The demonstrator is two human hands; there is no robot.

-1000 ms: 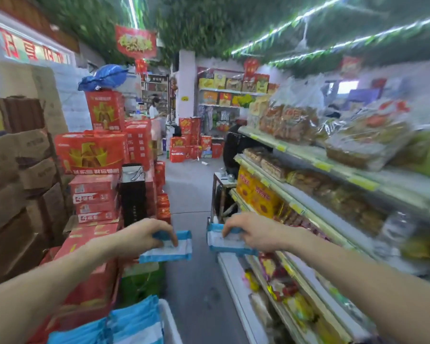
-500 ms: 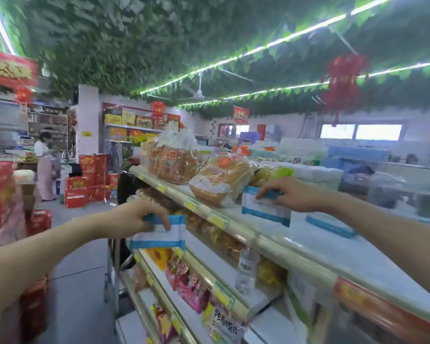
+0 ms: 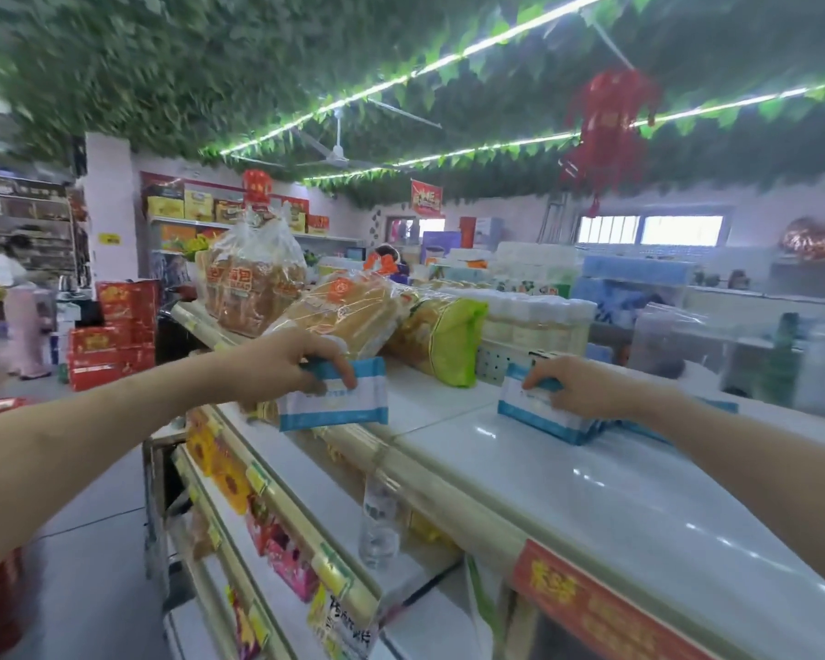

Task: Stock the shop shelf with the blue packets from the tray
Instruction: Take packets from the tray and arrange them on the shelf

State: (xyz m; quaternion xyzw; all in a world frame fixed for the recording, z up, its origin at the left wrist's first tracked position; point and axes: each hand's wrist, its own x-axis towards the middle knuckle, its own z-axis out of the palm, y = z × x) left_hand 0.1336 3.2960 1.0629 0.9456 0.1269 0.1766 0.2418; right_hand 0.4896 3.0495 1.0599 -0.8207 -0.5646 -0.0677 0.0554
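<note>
One blue packet [image 3: 333,402] hangs in the air over the front edge of the top shelf [image 3: 615,507]. The curled fingers [image 3: 341,369] of the left hand [image 3: 282,369] pinch it at its top. A second blue packet [image 3: 537,414] stands on the shelf, and the right hand [image 3: 579,388] grips its top with bent fingers [image 3: 541,381]. Just behind the left fingers lie bags of bread [image 3: 353,312]. A green bag [image 3: 448,345] sits farther back, between the two hands.
</note>
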